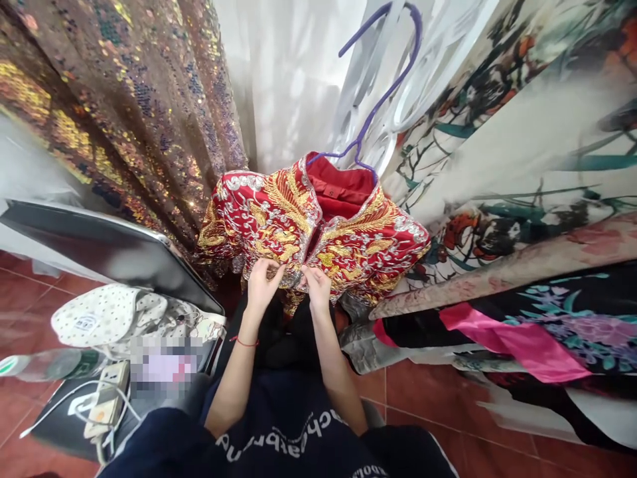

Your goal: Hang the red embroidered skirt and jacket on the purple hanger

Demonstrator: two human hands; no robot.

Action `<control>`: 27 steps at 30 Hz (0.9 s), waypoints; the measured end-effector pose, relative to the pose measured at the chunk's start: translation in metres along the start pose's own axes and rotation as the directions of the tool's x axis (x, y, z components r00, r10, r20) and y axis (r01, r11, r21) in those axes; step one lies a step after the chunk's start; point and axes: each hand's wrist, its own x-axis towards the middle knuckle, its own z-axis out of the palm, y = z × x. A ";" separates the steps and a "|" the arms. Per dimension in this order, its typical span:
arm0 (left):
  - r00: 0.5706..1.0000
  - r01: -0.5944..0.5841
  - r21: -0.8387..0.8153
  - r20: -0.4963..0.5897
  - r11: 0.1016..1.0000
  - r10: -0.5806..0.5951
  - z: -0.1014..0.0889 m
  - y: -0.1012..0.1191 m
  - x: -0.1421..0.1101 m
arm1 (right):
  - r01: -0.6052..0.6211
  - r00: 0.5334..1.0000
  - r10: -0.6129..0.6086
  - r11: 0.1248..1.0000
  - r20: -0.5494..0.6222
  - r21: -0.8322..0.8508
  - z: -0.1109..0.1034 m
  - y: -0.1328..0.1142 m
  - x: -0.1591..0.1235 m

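In front of me a red jacket point(276, 226) with gold and silver embroidery hangs on a purple hanger point(371, 109). Its collar stands up and its front edges part a little below the neck. My left hand point(265, 282) pinches the front edge on the left side. On the other side of the opening, my right hand point(317, 285) pinches the opposite edge, close to the left. Whether a small fastener is between the fingertips, I cannot make out. A thin red string circles my left wrist.
A sequined curtain-like cloth point(149, 99) hangs at left above a black chair point(99, 242) bearing a dotted cloth cap point(94, 315), a plastic bottle point(54, 365) and a power strip point(107, 398). Floral fabrics point(472, 226) crowd the right. White scrollwork point(428, 79) rises behind the hanger.
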 end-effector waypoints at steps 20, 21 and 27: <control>0.887 0.224 0.428 0.283 0.876 -0.365 0.022 0.003 -0.012 | -0.429 0.894 0.449 0.847 -0.012 -0.314 -0.034 0.140 -0.015; 0.872 0.236 0.450 0.295 0.862 -0.392 0.022 0.000 -0.012 | -0.441 0.886 0.464 0.834 -0.010 -0.330 -0.036 0.142 -0.013; 0.762 0.246 0.553 0.397 0.796 -0.511 0.031 -0.024 -0.018 | -0.448 0.871 0.491 0.804 0.013 -0.391 -0.039 0.139 -0.009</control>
